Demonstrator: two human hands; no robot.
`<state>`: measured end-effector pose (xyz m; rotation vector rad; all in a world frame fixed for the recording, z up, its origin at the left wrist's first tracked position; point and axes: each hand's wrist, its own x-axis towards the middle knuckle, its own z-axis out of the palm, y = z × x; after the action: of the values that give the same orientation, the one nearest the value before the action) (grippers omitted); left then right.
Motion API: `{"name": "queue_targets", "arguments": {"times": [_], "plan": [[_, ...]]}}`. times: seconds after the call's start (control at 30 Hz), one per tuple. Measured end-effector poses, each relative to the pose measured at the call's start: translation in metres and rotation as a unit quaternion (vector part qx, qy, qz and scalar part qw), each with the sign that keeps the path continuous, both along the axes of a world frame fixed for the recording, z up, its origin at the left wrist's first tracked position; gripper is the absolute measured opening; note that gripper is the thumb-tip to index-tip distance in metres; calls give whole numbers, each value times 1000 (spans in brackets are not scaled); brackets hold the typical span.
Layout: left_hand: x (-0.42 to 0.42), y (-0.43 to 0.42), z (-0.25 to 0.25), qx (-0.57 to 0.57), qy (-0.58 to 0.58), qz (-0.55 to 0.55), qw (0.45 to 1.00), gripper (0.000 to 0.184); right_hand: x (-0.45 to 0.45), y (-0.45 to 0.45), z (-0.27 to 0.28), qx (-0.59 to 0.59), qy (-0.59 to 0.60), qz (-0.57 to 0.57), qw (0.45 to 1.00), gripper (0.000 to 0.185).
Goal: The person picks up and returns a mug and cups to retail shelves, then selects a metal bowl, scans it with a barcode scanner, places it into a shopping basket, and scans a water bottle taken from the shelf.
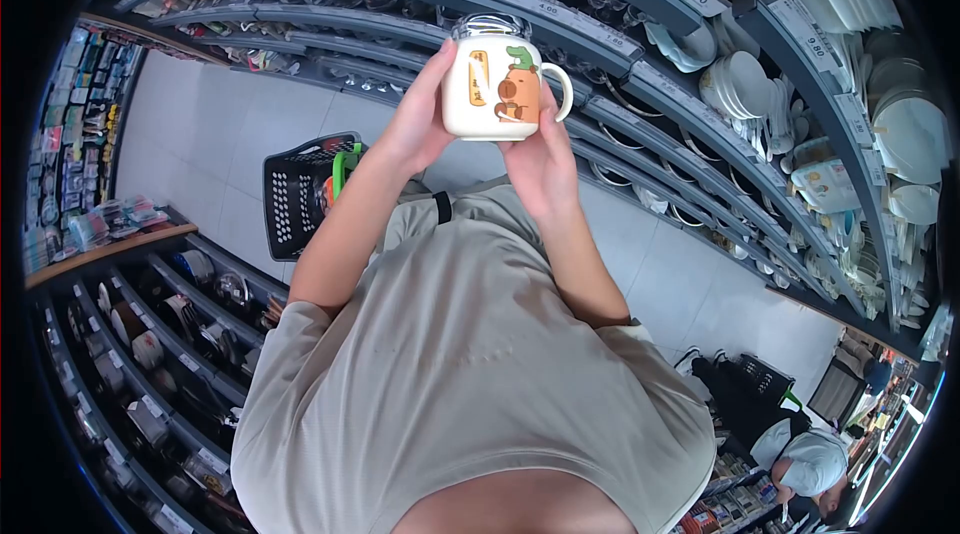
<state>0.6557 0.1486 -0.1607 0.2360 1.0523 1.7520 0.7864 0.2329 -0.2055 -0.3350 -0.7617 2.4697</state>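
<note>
Two sets of fingers, partly curled, grip the white mug between them: I have the left hand on one side, the right hand beside the handle. The lid covers its inside. Beyond the left forearm, a black basket contains something orange, partly hidden.
</note>
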Motion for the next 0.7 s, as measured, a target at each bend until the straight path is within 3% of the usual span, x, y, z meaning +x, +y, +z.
{"name": "queue_targets", "arguments": {"times": [0.23, 0.43, 0.7], "plan": [[0, -3, -7, 21, -59, 19, 998, 57, 5, -4, 4, 45, 1, -4, 999, 60], [-1, -5, -17, 65, -32, 47, 996, 59, 7, -5, 10, 71, -10, -7, 997, 59], [2, -1, -15, 12, -14, 19, 1000, 60, 7, 5, 8, 70, -34, -17, 997, 51]]}}
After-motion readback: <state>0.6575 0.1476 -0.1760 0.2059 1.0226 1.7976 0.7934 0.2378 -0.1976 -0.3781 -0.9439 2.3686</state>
